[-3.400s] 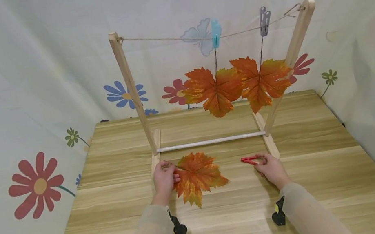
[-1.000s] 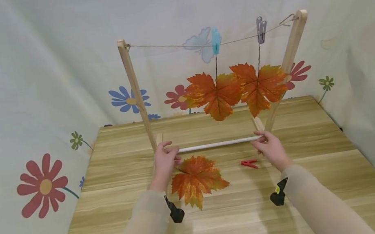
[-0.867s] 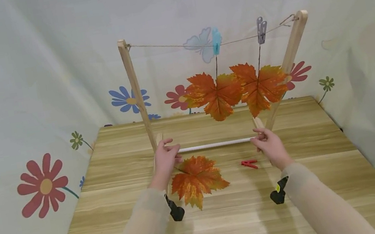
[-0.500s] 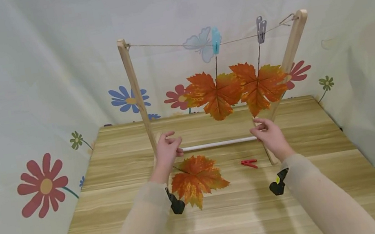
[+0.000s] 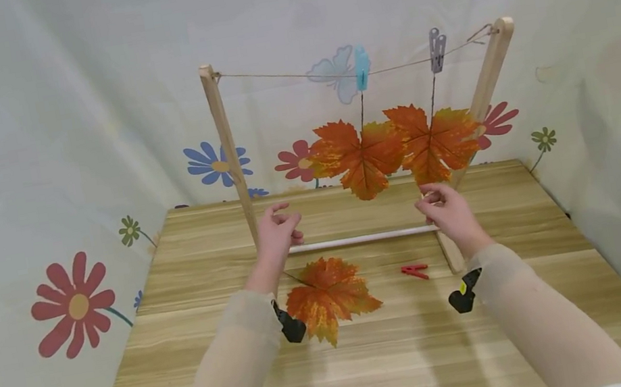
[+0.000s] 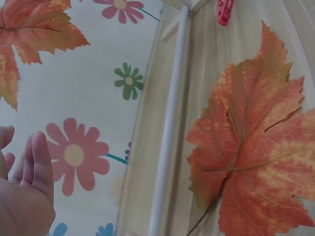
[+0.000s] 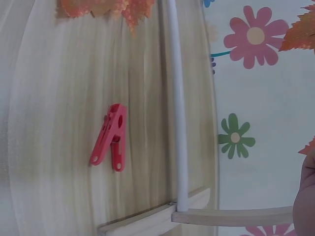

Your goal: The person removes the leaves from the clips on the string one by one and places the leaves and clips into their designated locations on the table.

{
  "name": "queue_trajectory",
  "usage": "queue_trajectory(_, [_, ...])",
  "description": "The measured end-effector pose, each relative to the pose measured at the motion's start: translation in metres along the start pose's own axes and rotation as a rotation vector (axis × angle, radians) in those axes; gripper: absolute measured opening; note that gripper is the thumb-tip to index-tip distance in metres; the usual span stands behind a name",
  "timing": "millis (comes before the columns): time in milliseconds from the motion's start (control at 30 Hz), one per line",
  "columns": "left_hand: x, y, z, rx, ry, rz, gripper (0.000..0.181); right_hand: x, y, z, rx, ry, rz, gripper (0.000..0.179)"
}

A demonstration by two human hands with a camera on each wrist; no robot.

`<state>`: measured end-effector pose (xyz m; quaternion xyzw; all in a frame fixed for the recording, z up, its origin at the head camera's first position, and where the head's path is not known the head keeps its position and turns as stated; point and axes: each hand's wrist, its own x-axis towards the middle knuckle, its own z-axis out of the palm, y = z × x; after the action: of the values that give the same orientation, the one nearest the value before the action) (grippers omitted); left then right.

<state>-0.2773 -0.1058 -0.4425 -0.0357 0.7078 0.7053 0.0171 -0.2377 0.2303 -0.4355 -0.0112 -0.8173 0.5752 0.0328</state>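
In the head view my left hand [image 5: 278, 234] is raised near the left post, above the left end of the white rod [image 5: 364, 239], fingers loosely bent and holding nothing. My right hand [image 5: 447, 210] hovers by the right post, just under a hanging leaf, with nothing visible in its bent fingers. On the table lie an orange maple leaf [image 5: 330, 294] and a red clothespin [image 5: 415, 271], both apart from the hands. From the string hang two more leaves: one leaf [image 5: 361, 157] in a blue clothespin [image 5: 361, 68], another leaf [image 5: 436, 139] in a grey clothespin [image 5: 437, 52].
Two wooden posts, a left post [image 5: 226, 146] and a right post [image 5: 492, 70], carry the string [image 5: 291, 75] across the back. The wooden table [image 5: 378, 374] ends at a flower-printed curtain [image 5: 59, 126]. A small black camera sits on each wrist.
At first my left hand held the leaf's stem and my right hand the red clothespin; both now lie on the table. My hands went to the rod's ends, then lifted above it.
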Motion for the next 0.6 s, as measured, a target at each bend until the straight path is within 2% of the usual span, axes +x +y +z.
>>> queue_trajectory(233, [0.004,0.010,0.002,0.018,-0.005,0.023,0.041,0.002,-0.017,-0.005,0.048,-0.001,-0.050,0.049])
queue_trajectory(600, [0.006,0.035,0.006,0.042,-0.020,0.067,0.039,0.010,-0.039,-0.012,-0.019,0.018,-0.114,0.051])
